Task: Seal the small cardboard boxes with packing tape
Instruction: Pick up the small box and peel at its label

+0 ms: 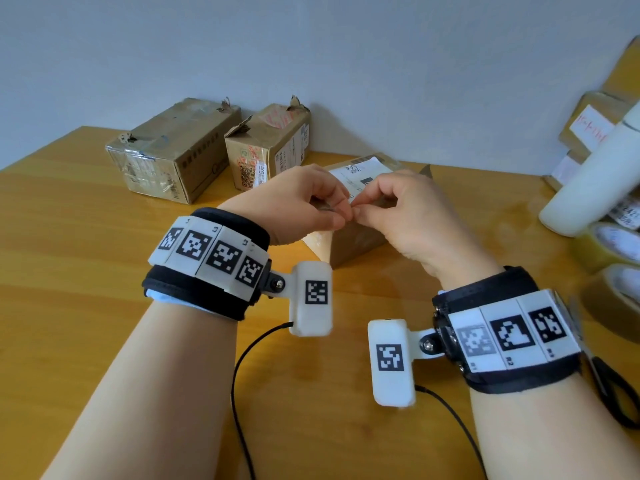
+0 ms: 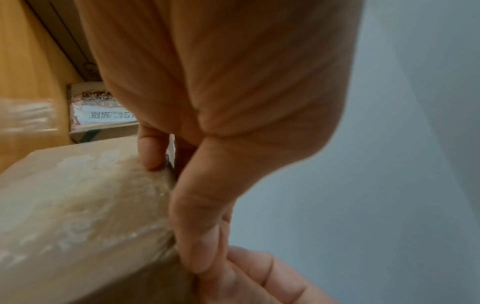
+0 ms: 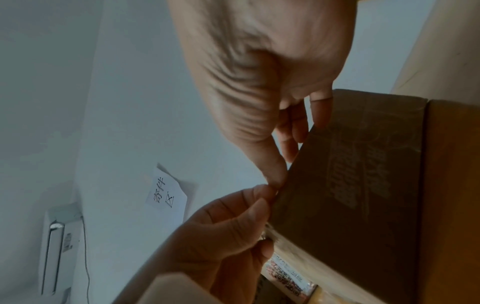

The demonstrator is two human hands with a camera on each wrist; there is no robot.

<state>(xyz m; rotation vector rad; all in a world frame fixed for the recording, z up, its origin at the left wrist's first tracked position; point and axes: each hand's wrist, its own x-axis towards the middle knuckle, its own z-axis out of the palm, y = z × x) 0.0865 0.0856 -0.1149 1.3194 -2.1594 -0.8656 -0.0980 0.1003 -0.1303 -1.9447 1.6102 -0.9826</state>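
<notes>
A small cardboard box (image 1: 353,244) with a white shipping label stands in the middle of the wooden table (image 1: 86,258). Both hands meet over its near top edge. My left hand (image 1: 341,209) pinches clear packing tape (image 2: 85,205) that lies wrinkled over the box (image 2: 52,267), thumb and forefinger curled at the edge. My right hand (image 1: 360,207) pinches the same tape edge right beside it. In the right wrist view the right hand (image 3: 284,170) nips the rim of the box (image 3: 363,185), and the left hand's fingers (image 3: 241,222) touch it from below.
Two worn cardboard boxes (image 1: 173,150) (image 1: 268,147) stand at the back left against the wall. At the right edge are tape rolls (image 1: 613,244) (image 1: 620,299), a white cylinder (image 1: 595,181), stacked boxes (image 1: 595,119) and black-handled scissors (image 1: 616,393). Cables hang from both wrists.
</notes>
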